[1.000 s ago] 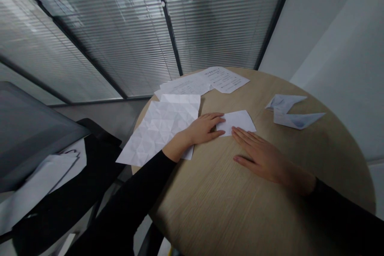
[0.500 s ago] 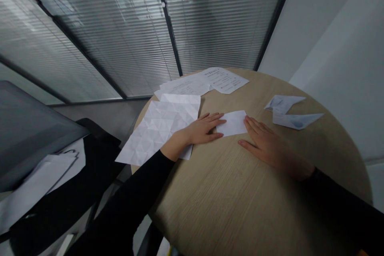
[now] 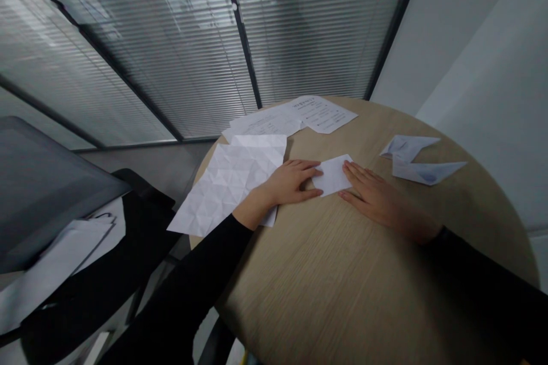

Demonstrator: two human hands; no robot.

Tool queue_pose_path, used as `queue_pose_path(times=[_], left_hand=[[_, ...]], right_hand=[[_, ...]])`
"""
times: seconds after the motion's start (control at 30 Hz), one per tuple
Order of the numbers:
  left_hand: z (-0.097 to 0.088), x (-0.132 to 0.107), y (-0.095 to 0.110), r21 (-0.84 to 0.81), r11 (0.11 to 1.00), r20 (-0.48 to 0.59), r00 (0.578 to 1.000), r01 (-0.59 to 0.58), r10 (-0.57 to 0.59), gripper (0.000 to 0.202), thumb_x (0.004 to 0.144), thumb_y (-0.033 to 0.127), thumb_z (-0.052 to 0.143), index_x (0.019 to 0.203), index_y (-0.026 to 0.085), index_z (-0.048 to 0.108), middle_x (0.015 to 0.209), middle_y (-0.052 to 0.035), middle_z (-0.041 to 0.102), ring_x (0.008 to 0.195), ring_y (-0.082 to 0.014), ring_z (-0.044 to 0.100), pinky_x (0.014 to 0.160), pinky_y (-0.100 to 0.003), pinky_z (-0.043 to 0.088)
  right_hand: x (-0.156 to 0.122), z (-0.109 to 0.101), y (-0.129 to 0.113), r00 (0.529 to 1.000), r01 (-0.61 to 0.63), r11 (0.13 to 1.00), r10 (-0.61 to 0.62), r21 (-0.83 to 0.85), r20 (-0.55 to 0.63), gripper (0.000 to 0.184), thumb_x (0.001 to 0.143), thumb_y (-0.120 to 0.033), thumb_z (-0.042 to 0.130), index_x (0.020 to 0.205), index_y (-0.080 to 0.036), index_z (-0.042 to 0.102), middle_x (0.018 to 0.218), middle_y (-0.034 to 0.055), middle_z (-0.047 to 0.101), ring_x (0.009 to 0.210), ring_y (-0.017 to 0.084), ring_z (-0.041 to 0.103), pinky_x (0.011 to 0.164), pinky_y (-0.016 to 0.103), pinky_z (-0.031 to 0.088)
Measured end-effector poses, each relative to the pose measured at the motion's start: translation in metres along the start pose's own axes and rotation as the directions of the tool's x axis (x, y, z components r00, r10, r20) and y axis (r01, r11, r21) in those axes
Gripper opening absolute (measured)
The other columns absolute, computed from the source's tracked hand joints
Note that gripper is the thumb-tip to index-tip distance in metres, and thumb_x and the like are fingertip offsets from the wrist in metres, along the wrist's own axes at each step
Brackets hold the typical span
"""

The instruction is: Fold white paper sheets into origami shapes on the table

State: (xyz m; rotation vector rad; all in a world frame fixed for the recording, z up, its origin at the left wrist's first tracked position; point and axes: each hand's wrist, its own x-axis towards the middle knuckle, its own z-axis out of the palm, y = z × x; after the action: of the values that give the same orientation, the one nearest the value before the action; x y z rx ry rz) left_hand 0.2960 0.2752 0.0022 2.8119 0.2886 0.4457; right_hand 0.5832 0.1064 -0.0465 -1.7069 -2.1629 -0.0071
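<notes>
A small folded white paper [image 3: 333, 175] lies flat on the round wooden table [image 3: 308, 274]. At its left end, my left hand [image 3: 293, 181] rests with thumb and fingers apart, the tips touching the paper. My right hand [image 3: 372, 191] lies flat with its fingertips on the paper's right end, the thumb stretched out nearer to me. Partly under my left wrist is a large creased white sheet [image 3: 231, 177], marked all over with triangular folds. Two folded paper pieces [image 3: 428, 173] lie to the right, beyond my right hand.
Printed sheets [image 3: 319, 113] overlap at the table's far edge. On the left stands a dark chair [image 3: 145, 217] with white papers [image 3: 64, 256] on its seat. Glass panels with blinds [image 3: 171, 51] rise behind the table, and a pale wall [image 3: 483, 40] is on the right.
My right hand has slid a little to the left over the folded paper, covering more of its right end. The paper has turned slightly. My left hand has hardly moved.
</notes>
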Motion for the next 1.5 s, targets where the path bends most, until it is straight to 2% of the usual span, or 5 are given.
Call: queue_pose_path(times=[0.33,0.83,1.07,1.27,1.5], left_hand=[[0.006,0.004,0.004,0.056,0.997,-0.126,0.991,0.059,-0.051,0.081,0.101,0.078,0.080,0.152,0.016,0.070,0.149,-0.0215,0.078,0.137,-0.0413,0.076,0.120,-0.060,0.060],[0.013,0.004,0.007,-0.316,0.939,-0.167,0.966,0.136,-0.196,0.047,0.109,0.037,0.076,0.152,0.021,0.066,0.118,-0.0080,0.082,0.092,-0.0203,0.076,0.085,-0.036,0.062],[0.014,0.009,0.002,-0.416,0.898,-0.374,0.873,0.144,-0.313,0.031,0.107,0.033,0.081,0.135,0.021,0.072,0.099,-0.0019,0.080,0.084,-0.0162,0.075,0.080,-0.031,0.060],[0.001,0.008,0.013,-0.130,0.991,-0.560,0.827,-0.038,-0.042,0.019,0.115,0.036,0.071,0.101,0.022,0.073,0.094,-0.0041,0.079,0.090,-0.0190,0.075,0.085,-0.035,0.061],[-0.002,0.006,0.032,-0.038,0.965,-0.348,0.909,-0.259,0.230,0.017,0.121,0.035,0.064,0.116,0.023,0.076,0.112,-0.0070,0.087,0.108,-0.0213,0.085,0.093,-0.035,0.066]], right_hand=[[-0.002,0.012,0.000,0.998,-0.034,0.999,0.032,-0.032,-0.056,0.089,0.121,-0.066,0.046,0.190,-0.011,0.030,0.188,0.0278,0.046,0.177,0.044,0.044,0.142,0.069,0.042],[-0.002,0.007,-0.002,0.997,-0.031,0.999,0.031,0.013,-0.064,0.083,0.120,-0.061,0.053,0.187,-0.015,0.040,0.190,0.0253,0.045,0.179,0.043,0.040,0.144,0.069,0.040],[0.000,0.006,-0.003,0.995,-0.039,0.998,0.043,0.049,-0.089,0.081,0.119,-0.060,0.057,0.188,-0.023,0.039,0.190,0.0192,0.048,0.178,0.042,0.042,0.144,0.070,0.039],[0.001,0.004,-0.003,0.987,-0.067,0.987,0.087,0.143,-0.133,0.078,0.120,-0.062,0.052,0.187,-0.022,0.042,0.186,0.0203,0.053,0.173,0.043,0.051,0.141,0.072,0.044],[0.006,-0.008,-0.007,0.943,-0.102,0.960,0.177,0.262,-0.282,0.065,0.122,-0.057,0.046,0.179,-0.028,0.056,0.183,0.0168,0.057,0.171,0.044,0.052,0.140,0.077,0.041]])
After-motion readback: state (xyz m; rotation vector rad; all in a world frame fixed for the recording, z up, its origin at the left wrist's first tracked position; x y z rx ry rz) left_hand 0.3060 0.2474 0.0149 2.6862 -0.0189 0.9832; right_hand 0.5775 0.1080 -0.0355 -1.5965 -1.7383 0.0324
